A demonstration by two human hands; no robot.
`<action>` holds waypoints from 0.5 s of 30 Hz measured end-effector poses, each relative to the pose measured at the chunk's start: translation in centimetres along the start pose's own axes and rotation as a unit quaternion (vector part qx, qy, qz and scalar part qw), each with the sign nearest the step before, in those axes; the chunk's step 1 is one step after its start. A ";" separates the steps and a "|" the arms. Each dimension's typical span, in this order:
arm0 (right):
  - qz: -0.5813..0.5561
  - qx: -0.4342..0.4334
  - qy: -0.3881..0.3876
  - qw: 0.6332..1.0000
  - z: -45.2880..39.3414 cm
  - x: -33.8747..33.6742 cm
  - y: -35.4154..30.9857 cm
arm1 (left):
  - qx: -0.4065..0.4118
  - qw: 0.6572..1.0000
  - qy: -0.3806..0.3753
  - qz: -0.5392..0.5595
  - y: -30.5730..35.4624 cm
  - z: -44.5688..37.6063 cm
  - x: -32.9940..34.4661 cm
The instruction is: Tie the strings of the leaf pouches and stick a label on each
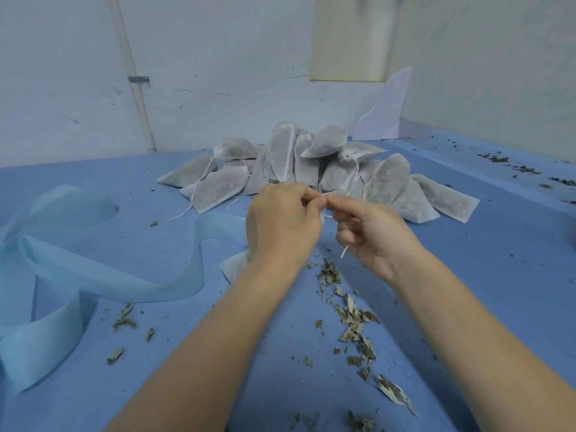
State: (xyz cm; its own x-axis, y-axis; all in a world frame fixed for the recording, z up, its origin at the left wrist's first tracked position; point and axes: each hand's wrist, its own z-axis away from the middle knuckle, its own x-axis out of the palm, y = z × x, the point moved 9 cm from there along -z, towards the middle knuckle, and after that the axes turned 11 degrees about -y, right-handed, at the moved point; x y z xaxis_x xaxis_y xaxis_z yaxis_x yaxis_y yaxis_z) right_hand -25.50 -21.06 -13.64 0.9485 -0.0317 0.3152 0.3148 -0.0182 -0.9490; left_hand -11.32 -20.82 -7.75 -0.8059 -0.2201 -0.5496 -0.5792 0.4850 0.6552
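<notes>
A heap of several white leaf pouches [314, 169] with loose drawstrings lies at the far middle of the blue table. In front of it, my left hand [280, 226] and my right hand [371, 235] meet fingertip to fingertip, each pinching the white string [343, 252] of one pouch. That pouch [235, 266] is mostly hidden under my left hand and wrist; only its lower corner shows. A short string end hangs out below my right fingers. No label is visible.
A long light-blue fabric strip [103, 269] curls across the left of the blue table [498, 275]. Dried leaf bits [352, 316] lie scattered near my right forearm and at the far right [526, 169]. A white wall with a pipe [137, 88] stands behind.
</notes>
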 end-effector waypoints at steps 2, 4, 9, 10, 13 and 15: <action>0.069 -0.032 0.017 0.997 0.1 -0.4 -0.8 | 0.037 0.997 0.010 -0.065 0.9 0.0 -0.3; 0.094 -0.047 0.015 0.994 0.2 -0.5 -1.2 | 0.058 0.995 0.007 -0.082 1.4 0.0 -0.3; 0.138 -0.110 -0.021 0.984 0.5 0.6 -2.2 | 0.046 0.994 -0.053 -0.086 0.8 -0.4 1.1; 0.149 -0.127 -0.018 0.981 0.6 0.8 -2.3 | 0.025 0.996 -0.057 -0.064 0.4 -0.5 1.1; 0.146 -0.143 -0.009 0.979 0.7 1.6 -1.9 | -0.022 0.997 -0.077 0.008 -0.2 -0.7 1.3; 0.146 -0.141 -0.006 0.979 0.8 2.1 -1.5 | -0.033 0.995 -0.092 0.032 -0.2 -0.9 1.3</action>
State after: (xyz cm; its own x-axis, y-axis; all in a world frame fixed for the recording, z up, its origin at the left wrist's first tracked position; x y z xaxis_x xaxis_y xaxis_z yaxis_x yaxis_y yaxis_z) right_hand -24.01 -20.33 -11.54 0.9975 -0.0651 0.0291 0.0093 -0.2860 -0.9582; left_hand -12.37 -21.91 -8.13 -0.8086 -0.0282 -0.5877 -0.5393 0.4349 0.7211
